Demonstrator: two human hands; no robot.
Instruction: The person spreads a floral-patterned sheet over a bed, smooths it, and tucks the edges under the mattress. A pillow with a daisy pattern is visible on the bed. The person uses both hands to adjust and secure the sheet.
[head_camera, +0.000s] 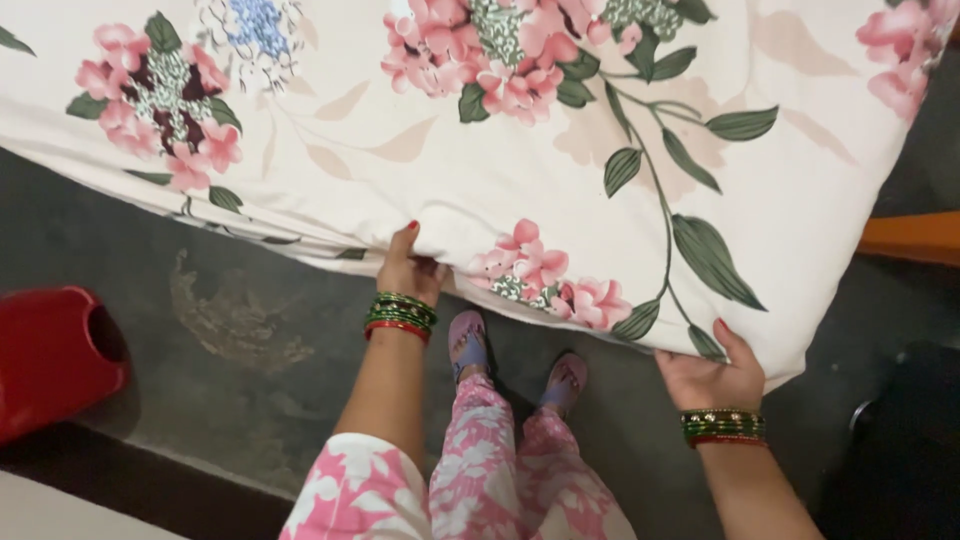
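Note:
A cream floral bedsheet (480, 170) with pink flowers and green leaves covers a mattress across the top of the view. My left hand (408, 265) grips the sheet's near edge at the middle, thumb on top. My right hand (712, 370) holds the sheet's edge close to the right corner, fingers curled under it. Both wrists wear green and red bangles. My feet in purple sandals (468, 342) stand on the floor just below the mattress edge.
A red plastic stool or tub (50, 355) lies on the dark grey floor (240, 340) at the left. An orange wooden bar (910, 237) shows at the right edge, with a dark object (900, 440) below it.

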